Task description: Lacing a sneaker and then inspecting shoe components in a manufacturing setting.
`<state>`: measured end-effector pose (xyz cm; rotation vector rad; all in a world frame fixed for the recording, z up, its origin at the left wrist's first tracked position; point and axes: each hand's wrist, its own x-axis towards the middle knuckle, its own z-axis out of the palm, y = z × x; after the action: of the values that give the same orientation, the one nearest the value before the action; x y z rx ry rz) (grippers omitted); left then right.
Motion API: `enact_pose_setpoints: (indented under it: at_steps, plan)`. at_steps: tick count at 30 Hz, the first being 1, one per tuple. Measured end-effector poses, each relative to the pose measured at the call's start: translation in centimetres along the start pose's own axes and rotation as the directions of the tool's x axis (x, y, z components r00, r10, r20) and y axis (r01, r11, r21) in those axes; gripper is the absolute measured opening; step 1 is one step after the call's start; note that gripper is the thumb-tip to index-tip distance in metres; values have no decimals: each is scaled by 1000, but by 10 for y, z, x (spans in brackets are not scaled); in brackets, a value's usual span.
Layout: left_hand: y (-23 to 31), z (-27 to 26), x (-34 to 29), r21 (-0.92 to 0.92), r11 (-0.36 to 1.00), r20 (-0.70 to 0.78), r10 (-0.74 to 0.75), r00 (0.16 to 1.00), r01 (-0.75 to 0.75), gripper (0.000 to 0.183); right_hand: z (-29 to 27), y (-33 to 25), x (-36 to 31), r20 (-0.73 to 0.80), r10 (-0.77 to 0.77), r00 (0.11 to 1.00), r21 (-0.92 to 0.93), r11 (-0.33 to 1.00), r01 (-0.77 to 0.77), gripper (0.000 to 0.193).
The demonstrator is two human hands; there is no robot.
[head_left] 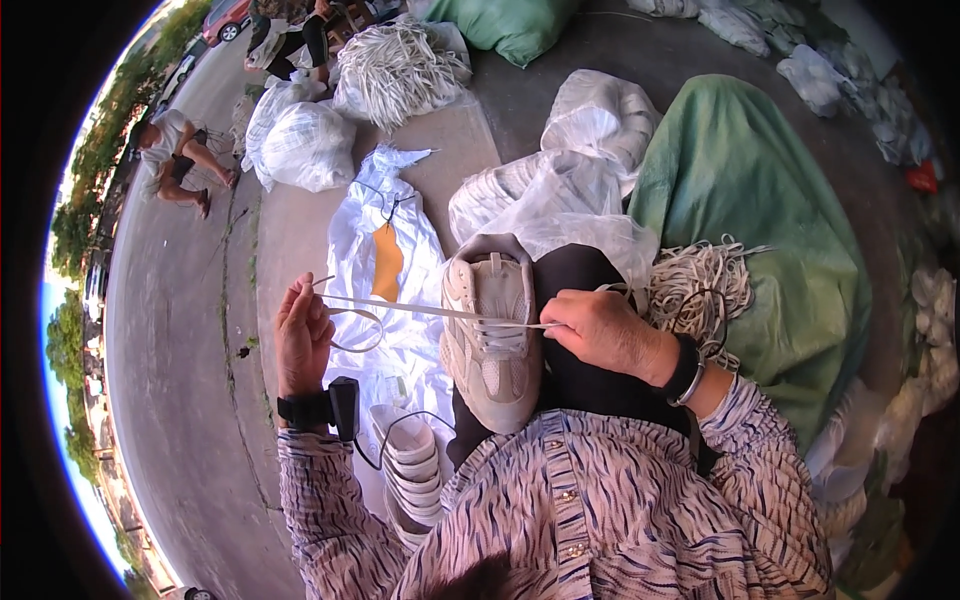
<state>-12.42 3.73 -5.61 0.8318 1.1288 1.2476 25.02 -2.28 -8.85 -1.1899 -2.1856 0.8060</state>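
Beige and gray, the shoe (492,340) sits on the person's black pants (575,375). Its sole is hidden underneath. Its toe points at the person's tummy, and its long way runs straight out from the body. The left hand (304,325) and right hand (612,332) pinch a pale lace (425,309) tight across it; curled fingers hide bits.

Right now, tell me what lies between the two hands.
In the head view, a pale lace stretches from the left hand to the right hand, crossing over the shoe.
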Motion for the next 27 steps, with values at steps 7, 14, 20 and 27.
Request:
enact_pose_setpoints:
  at_steps: [7,14,20,27]
  plan:
    - [-58,-39,-31,484,843,-121,-200,972,233,20,-21,41,-49,62,364,929,488,801,-347,7]
    - [-83,6,-50,580,801,46,148,988,-147,29,-40,77,-55,-143,624,768,339,760,-554,17]
    - [-57,102,-65,421,902,271,-21,962,-99,25,-8,20,-1,-277,256,926,207,957,-202,6]
    - [-51,139,-48,746,-39,665,80,743,-664,14,17,-1,15,-258,185,948,186,973,-139,8]
